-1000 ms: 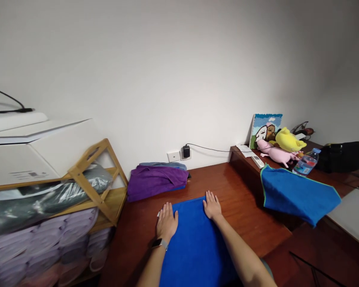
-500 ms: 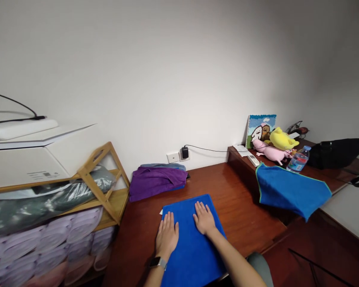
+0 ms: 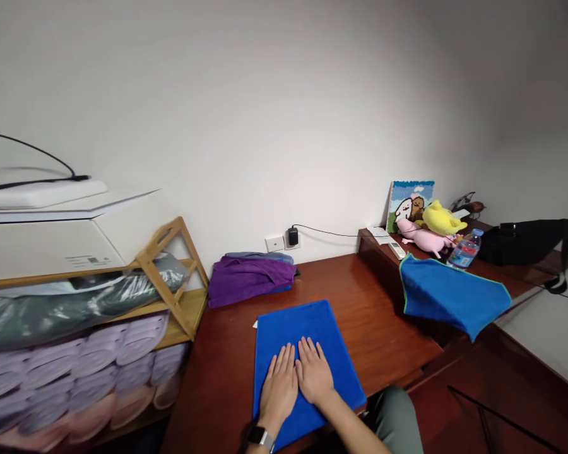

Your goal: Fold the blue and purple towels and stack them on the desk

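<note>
A blue towel (image 3: 291, 321) lies flat on the reddish-brown wooden table (image 3: 218, 372), with a small white tag at its left edge. My left hand (image 3: 279, 384), with a watch on the wrist, rests palm down on the towel with its fingers stretched out. Close beside it, my right hand (image 3: 313, 372) also lies flat on the towel, fingers straight. The fingertips of both hands point toward the wall, around the towel's middle. Neither hand grips anything.
Folded purple cloths (image 3: 250, 277) sit by the wall below a plugged-in black adapter (image 3: 293, 236). Another blue cloth (image 3: 449, 293) hangs over the raised ledge at right, near a water bottle (image 3: 464, 249) and plush toys (image 3: 423, 238). A wooden rack (image 3: 163, 277) stands left.
Both hands have slid over the towel from its far side edges toward me and closer together. More of the towel's far part now shows uncovered.
</note>
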A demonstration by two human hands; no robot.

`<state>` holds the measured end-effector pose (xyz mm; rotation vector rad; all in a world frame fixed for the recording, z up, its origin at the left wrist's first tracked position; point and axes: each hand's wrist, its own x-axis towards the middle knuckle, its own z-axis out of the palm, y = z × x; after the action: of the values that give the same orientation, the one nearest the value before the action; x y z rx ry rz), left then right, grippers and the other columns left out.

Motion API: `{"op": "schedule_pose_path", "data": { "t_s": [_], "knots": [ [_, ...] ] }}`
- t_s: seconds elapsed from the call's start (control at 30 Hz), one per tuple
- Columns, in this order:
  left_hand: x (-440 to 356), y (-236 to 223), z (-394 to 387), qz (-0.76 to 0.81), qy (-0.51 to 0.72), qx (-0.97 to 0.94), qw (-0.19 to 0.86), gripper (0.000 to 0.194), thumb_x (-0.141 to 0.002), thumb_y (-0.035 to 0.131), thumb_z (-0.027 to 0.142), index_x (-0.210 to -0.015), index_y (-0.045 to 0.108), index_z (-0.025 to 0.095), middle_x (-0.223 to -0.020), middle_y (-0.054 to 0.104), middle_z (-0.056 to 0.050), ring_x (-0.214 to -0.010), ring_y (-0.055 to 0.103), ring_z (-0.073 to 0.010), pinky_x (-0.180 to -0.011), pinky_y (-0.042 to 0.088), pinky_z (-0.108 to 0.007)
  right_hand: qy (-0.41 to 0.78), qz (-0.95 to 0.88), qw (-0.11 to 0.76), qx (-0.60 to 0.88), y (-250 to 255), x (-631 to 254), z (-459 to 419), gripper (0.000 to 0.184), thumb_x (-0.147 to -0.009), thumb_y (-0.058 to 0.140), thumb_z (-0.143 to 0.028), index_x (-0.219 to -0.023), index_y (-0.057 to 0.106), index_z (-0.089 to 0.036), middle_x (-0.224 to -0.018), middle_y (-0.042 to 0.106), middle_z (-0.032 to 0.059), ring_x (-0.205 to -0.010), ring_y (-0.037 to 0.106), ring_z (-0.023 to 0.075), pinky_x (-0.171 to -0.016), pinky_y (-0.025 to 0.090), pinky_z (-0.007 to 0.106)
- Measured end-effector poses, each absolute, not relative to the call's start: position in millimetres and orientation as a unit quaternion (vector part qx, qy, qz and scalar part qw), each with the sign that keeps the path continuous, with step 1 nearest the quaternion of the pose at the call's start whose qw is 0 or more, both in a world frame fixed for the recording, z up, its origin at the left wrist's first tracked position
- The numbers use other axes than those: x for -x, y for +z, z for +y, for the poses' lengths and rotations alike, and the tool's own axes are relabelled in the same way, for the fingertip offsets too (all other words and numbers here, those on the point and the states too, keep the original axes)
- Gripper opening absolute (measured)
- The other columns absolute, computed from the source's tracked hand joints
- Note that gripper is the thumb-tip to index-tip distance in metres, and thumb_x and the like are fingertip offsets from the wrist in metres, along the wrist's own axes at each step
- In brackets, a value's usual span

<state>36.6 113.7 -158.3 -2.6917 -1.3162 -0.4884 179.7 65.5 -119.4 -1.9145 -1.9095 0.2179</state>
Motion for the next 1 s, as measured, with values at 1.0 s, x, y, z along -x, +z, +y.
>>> {"op": "schedule_pose_path", "data": {
  "t_s": [1.0],
  "knots": [
    [-27, -148, 93, -0.481, -0.126, 0.867, 0.019, 0.060, -0.106, 0.026, 0.033, -0.158, 0.046, 0.012, -0.166, 0.045, -0.013, -0.156, 0.040, -0.0257, -0.129, 0.034, -0.050, 0.101, -0.689, 0.166, 0.698, -95, -183, 46, 0.061, -0.112, 0.023, -0.041, -0.166, 0.033, -0.015, -0.172, 0.030, 0.0077, -0.162, 0.022, 0.0216, -0.133, 0.017, 0.043]
  ]
}}
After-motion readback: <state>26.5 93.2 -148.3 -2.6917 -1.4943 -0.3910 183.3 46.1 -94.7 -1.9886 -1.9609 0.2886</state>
